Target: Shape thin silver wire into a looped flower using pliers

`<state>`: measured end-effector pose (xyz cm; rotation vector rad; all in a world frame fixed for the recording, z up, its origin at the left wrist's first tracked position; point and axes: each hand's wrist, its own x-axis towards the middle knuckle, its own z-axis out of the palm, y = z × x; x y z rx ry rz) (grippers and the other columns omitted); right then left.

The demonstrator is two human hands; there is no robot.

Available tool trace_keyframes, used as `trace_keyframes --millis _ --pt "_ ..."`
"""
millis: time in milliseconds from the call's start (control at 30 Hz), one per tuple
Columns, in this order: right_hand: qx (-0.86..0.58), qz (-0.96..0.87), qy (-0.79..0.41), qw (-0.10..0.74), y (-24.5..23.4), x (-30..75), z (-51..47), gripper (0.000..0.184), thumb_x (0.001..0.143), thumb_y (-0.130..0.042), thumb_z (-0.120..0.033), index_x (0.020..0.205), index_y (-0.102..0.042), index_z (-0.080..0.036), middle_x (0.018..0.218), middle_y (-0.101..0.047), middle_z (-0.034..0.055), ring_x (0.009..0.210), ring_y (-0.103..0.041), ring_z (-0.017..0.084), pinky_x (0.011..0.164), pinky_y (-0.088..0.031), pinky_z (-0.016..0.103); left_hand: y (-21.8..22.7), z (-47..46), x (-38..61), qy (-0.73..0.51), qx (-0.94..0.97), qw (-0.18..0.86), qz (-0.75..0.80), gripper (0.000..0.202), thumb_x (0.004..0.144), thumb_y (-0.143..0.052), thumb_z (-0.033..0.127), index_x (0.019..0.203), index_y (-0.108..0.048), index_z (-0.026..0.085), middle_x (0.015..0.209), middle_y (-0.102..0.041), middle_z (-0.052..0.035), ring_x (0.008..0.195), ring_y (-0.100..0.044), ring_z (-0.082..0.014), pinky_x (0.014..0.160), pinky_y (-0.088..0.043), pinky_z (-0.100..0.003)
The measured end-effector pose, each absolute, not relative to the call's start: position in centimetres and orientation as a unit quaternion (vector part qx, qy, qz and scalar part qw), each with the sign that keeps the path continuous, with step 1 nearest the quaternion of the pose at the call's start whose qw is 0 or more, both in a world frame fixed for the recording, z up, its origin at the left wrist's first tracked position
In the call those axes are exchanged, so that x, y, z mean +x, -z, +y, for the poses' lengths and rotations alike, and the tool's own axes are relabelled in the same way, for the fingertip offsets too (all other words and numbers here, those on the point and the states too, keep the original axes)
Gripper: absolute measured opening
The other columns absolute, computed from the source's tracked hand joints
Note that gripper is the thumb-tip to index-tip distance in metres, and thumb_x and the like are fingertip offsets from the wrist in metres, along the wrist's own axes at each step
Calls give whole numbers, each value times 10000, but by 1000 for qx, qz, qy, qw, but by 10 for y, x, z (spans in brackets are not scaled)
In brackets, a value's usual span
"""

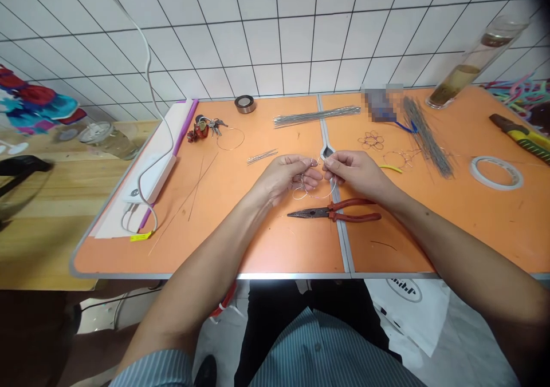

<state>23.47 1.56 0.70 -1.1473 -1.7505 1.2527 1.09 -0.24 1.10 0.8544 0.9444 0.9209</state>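
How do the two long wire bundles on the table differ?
The top-centre wire bundle lies nearly level across the table seam; the right wire bundle runs diagonally on the right half. The top-centre wire bundle is tight and parallel; the right wire bundle is fanned wider. The top-centre wire bundle looks paler silver, the right wire bundle darker grey. Both are thin straight wires lying on the orange table.

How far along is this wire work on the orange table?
Done: a wire flower lies shaped on the orange table. In hand: a thin wire loop pinched between the left hand and right hand, above red-handled needle-nose pliers. Left: bundles of straight wire still lie unshaped.
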Motion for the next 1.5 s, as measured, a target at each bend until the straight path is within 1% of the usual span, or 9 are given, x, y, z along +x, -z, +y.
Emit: trace_keyframes --millis 167,300,400,633,833,933,1167,1400,1500 --pt "-456 -660 -483 350 -9 230 13 451 884 -839 -621 765 -706 -208 761 -747 53 640 -585 153 648 -491 323 -9 -3 11 -417 400 697 424 160 1010 -760 258 937 -781 117 849 -838 -119 641 -757 -152 647 -602 -268" --pt "-450 -658 -491 352 -9 230 12 434 895 -828 -616 804 -729 -204 782 -753 57 645 -593 153 641 -493 320 -8 -4 12 -421 415 680 434 140 984 -789 223 900 -773 112 851 -838 -119 640 -756 -146 631 -594 -257" --pt "-448 -656 -493 354 -9 230 12 422 905 -825 -601 810 -723 -203 814 -765 62 650 -597 150 646 -496 315 -8 -4 13 -421 414 676 441 152 978 -798 238 892 -766 117 835 -834 -111 631 -750 -144 629 -596 -259" --pt "-452 -661 -485 351 -10 227 10 259 904 -779 -431 805 -712 -201 795 -745 33 647 -582 135 637 -489 288 -7 -4 15 -423 436 655 450 196 942 -844 280 859 -749 130 811 -823 -89 587 -722 -124 597 -569 -237" --pt "-460 -658 -483 349 -7 225 11 181 876 -747 -364 803 -713 -201 764 -726 18 636 -586 136 633 -485 293 -7 -6 19 -429 424 649 464 173 954 -798 219 817 -736 132 774 -808 -78 571 -712 -121 570 -552 -232" --pt "-462 -665 -472 349 -6 224 10 172 878 -733 -352 801 -724 -199 765 -726 15 642 -589 136 634 -479 290 -6 -6 19 -432 422 648 464 176 941 -793 207 796 -737 125 761 -801 -79 563 -703 -119 565 -547 -232" --pt "-458 -660 -478 356 -7 222 11 178 881 -729 -348 802 -710 -190 756 -722 15 637 -575 128 630 -462 285 -2 -7 20 -445 408 654 456 173 889 -836 259 818 -738 135 788 -818 -92 586 -711 -127 579 -555 -233" --pt "-474 -672 -460 335 -10 230 13 194 906 -749 -360 823 -705 -190 744 -712 17 664 -601 139 649 -470 289 -9 -6 13 -407 420 665 465 253 804 -924 336 880 -756 161 877 -838 -101 678 -753 -152 670 -605 -264" --pt "-474 -670 -468 329 -12 230 11 237 903 -784 -399 815 -701 -194 729 -691 11 654 -595 139 635 -463 288 -13 -8 12 -397 439 650 476 267 796 -938 355 868 -769 161 879 -833 -94 655 -735 -138 602 -555 -231"
